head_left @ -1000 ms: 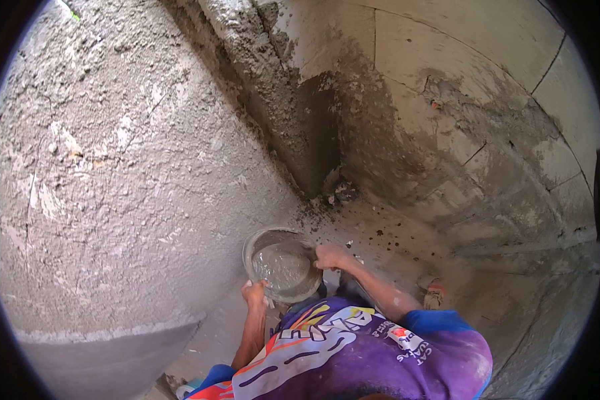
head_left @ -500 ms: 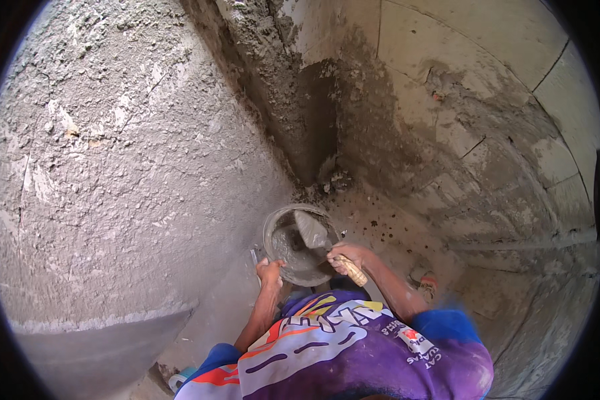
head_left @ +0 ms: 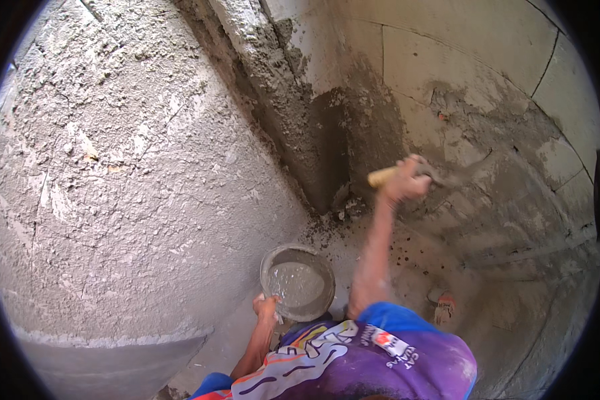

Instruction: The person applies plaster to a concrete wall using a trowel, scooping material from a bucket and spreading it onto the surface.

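A grey bucket [head_left: 328, 275] with wet mortar [head_left: 296, 285] inside it is close in front of my body. My left hand [head_left: 266, 307] is closed on the near left edge of that bucket. Out ahead and to the right, my right hand [head_left: 408, 182] grips a trowel by its handle [head_left: 381, 177]. The trowel's blade points right toward the right-hand wall and is smeared by motion, so I cannot tell how much mortar is on it.
On the left stands a wall [head_left: 140, 200] coated in rough grey mortar. The right wall [head_left: 487, 160] has pale blocks partly covered with mortar. They meet at a dark corner [head_left: 330, 150]. Mortar crumbs [head_left: 347, 210] lie at its foot. My shoe [head_left: 445, 310] shows at right.
My right hand has lifted the trowel out of the bucket and swung it forward toward the right wall. The left hand stays on the bucket, which appears slightly lower in view.
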`<move>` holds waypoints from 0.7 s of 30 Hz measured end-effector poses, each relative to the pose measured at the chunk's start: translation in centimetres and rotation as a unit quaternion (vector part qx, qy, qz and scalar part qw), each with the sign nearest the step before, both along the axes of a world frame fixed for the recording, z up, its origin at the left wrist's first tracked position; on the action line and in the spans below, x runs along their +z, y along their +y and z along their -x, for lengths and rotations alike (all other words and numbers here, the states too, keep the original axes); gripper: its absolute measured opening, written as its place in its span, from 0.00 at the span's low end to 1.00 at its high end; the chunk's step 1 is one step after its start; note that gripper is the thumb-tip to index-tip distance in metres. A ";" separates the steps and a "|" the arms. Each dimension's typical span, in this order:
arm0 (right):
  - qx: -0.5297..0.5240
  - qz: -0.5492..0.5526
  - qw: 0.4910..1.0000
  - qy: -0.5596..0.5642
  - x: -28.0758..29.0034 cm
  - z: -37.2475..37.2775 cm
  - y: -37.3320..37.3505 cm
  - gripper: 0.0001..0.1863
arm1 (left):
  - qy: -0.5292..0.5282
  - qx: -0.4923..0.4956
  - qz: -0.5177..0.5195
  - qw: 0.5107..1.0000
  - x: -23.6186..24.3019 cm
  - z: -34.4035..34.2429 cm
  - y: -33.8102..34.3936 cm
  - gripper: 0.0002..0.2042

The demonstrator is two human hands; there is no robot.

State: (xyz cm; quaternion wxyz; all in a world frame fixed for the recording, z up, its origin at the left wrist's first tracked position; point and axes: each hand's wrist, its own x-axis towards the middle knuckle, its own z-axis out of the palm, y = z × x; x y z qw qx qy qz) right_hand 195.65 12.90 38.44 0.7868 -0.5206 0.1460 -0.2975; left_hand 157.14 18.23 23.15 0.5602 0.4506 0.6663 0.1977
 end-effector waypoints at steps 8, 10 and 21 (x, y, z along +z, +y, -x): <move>0.580 0.469 0.664 -0.058 -5.5 17.0 2.2 0.17 | -0.059 0.070 -0.011 0.996 -1.0 1.6 0.0 0.19; 0.666 0.514 0.540 -0.007 -7.9 18.3 -1.7 0.17 | -0.043 0.070 -0.020 0.996 -1.1 2.1 -0.2 0.22; 0.831 0.171 0.345 0.402 -25.8 18.0 -6.8 0.10 | -0.058 -0.068 -0.076 0.993 -1.8 -3.1 -1.7 0.16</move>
